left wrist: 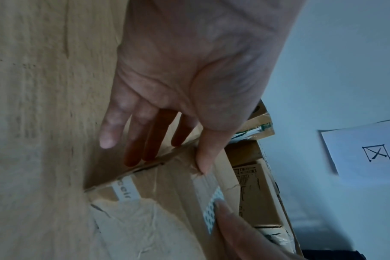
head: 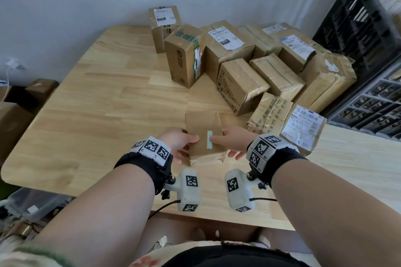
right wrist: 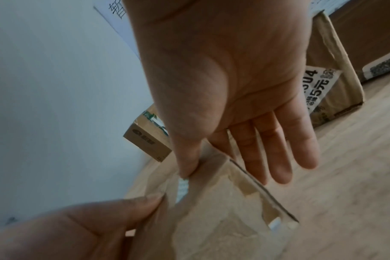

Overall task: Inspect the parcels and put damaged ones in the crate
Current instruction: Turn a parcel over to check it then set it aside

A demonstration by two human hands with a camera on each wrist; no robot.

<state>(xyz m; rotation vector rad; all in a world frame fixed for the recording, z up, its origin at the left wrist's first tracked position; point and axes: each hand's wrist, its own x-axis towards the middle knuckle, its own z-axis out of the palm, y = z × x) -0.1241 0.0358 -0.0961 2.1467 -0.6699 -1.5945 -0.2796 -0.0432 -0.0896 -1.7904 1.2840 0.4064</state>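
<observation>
I hold a small brown cardboard parcel [head: 202,130] just above the table, near its front edge. My left hand [head: 184,140] pinches its left side, thumb on top and fingers beneath. My right hand [head: 227,139] pinches the right side the same way, its thumb beside a teal patterned tape strip [head: 209,139]. In the left wrist view the parcel [left wrist: 163,193] shows a torn, peeled outer layer under my left hand [left wrist: 178,88]. The right wrist view shows my right hand [right wrist: 223,88] and the parcel's [right wrist: 223,211] ragged surface. A black slatted crate [head: 358,28] stands at the far right.
A pile of taped brown parcels [head: 249,67] with shipping labels fills the back right of the wooden table [head: 97,93]. A labelled parcel [head: 303,128] lies just right of my right wrist. A grey crate [head: 368,104] sits below the black one.
</observation>
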